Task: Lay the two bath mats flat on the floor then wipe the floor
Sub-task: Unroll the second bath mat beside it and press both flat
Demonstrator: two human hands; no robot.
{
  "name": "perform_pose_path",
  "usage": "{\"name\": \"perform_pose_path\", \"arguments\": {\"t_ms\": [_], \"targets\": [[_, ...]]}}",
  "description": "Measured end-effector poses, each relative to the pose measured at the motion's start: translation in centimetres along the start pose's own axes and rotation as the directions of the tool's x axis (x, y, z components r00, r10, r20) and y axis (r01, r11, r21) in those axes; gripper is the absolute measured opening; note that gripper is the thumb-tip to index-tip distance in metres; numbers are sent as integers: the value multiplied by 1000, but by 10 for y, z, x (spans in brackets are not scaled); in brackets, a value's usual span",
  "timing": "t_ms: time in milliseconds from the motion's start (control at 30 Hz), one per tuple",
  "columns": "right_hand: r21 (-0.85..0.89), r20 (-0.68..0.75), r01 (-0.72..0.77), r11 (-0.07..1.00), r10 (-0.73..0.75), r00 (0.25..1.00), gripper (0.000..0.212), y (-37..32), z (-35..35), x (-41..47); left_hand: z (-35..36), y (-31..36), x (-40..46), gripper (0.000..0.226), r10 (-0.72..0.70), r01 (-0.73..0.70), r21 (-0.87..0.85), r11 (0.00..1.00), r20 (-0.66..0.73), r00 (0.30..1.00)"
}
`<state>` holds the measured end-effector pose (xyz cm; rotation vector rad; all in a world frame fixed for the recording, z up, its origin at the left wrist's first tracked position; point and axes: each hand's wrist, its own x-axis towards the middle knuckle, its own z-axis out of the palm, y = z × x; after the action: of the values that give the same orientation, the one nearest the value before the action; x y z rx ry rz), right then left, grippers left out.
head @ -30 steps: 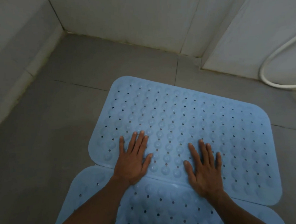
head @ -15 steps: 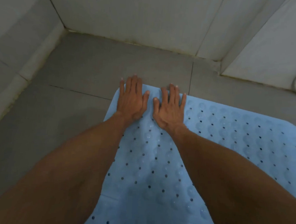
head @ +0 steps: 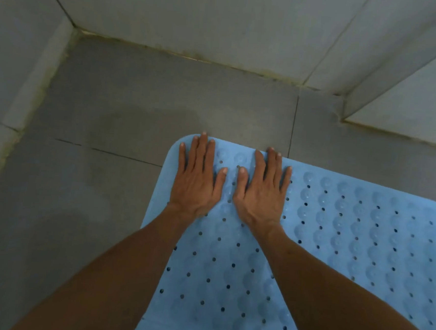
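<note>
On the grey tiled bathroom floor (head: 180, 104), near the corner where two pale tiled walls (head: 195, 18) meet, a person presses both palms flat onto the far left corner of a light blue perforated rubber bath mat (head: 360, 237). The left hand (head: 198, 179) and the right hand (head: 262, 190) lie side by side, thumbs nearly touching, fingers straight and spread on the surface, gripping nothing. The left fingertips reach the rounded edge of the bath mat, beside a dark grout line in the floor.

Only one mat can be made out; whether the second lies beneath the forearms cannot be told. A darker patch on the tiles just left of the hands looks damp, and moisture there could let the mat slide under pressure or keep its cups from seating. Pressing only this corner may leave the right side, out of reach, lifted or rippled.

The mat is soft-looking, dotted with rows of raised round domes and small drain holes, and appears to lie flat where visible.
</note>
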<state>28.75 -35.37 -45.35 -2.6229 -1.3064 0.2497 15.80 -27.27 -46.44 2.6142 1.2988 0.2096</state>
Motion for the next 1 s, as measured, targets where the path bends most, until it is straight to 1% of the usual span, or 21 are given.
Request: {"name": "perform_pose_path", "arguments": {"t_ms": [100, 167, 233, 300, 367, 467, 600, 667, 733, 833, 900, 1000], "targets": [[-25, 2, -2, 1000, 2, 1000, 64, -3, -3, 0, -8, 6, 4, 70, -31, 31, 61, 998, -7, 999], [-31, -20, 21, 999, -22, 1000, 64, -1, -3, -2, -8, 4, 3, 70, -21, 19, 84, 996, 20, 1000], [-56, -43, 46, 997, -49, 998, 64, -1, 3, 4, -4, 4, 7, 69, -17, 15, 99, 995, 16, 1000], [-71, -15, 49, 996, -50, 999, 64, -3, -1, 2, -14, 8, 10, 68, -18, 14, 93, 996, 43, 999], [-69, 0, 53, 996, -53, 999, 64, -5, -2, 2, -11, 6, 7, 69, 1, -6, 108, 994, 49, 999], [-56, 22, 34, 998, -33, 999, 61, -4, -3, 5, -13, 6, 10, 70, -17, 5, 143, 990, 84, 996], [-25, 2, 44, 999, -44, 999, 60, -4, -3, 4, -10, 4, 9, 72, -2, -15, 141, 990, 125, 992], [-17, 4, 41, 999, -41, 999, 60, -4, -4, 3, -8, 2, 8, 70, 22, -37, 168, 985, 89, 996], [24, 13, 43, 999, -43, 999, 59, -2, -4, 2, -4, 1, 5, 68, 43, -53, 185, 981, 56, 997], [131, 13, 41, 990, -43, 999, 58, 4, -6, 2, 1, 3, 7, 71, -8, -6, 157, 988, 84, 996], [184, 25, 89, 979, -95, 995, 60, 11, -10, -1, 1, 4, 7, 74, -46, 28, 154, 988, 114, 992], [199, 44, 133, 971, -144, 989, 61, 42, -23, -15, -4, 22, 2, 78, -81, 68, 135, 989, 98, 992]]}}
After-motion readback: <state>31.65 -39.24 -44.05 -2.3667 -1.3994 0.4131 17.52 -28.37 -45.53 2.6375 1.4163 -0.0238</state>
